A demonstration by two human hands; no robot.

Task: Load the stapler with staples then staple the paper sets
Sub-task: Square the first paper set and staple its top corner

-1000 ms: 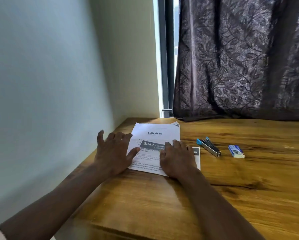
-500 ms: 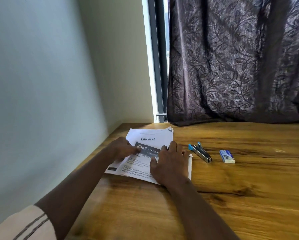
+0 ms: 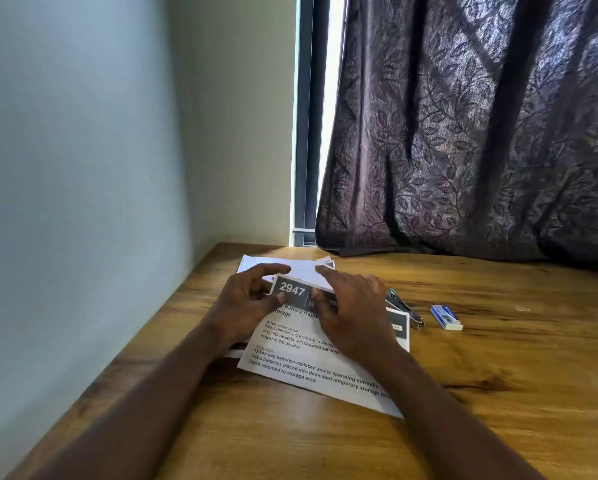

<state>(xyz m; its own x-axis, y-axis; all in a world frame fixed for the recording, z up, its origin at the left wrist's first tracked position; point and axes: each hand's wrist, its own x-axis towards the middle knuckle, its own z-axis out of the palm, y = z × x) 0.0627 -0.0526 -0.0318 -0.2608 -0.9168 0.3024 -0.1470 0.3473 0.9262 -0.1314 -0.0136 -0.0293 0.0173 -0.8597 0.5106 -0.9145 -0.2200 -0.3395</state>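
A printed paper sheet [image 3: 308, 362] with a dark "2947" label lies on the wooden table [image 3: 498, 410], its far part folded up toward me. My left hand [image 3: 245, 306] pinches the folded edge at the label between thumb and fingers. My right hand [image 3: 353, 313] grips the same fold beside it, thumb under and fingers over. More white sheets [image 3: 277, 263] lie beneath and behind. A small blue and silver stapler [image 3: 403, 308] lies just right of my right hand. Further right is a little blue and white staple box [image 3: 446, 317].
A pale wall [image 3: 83, 202] runs along the table's left edge. A dark patterned curtain [image 3: 481, 133] hangs at the back, its hem resting on the table. A window frame [image 3: 306, 133] stands in the corner.
Both hands went from lying flat on the papers to lifting and folding the top sheet's far part toward me. The view moved closer.
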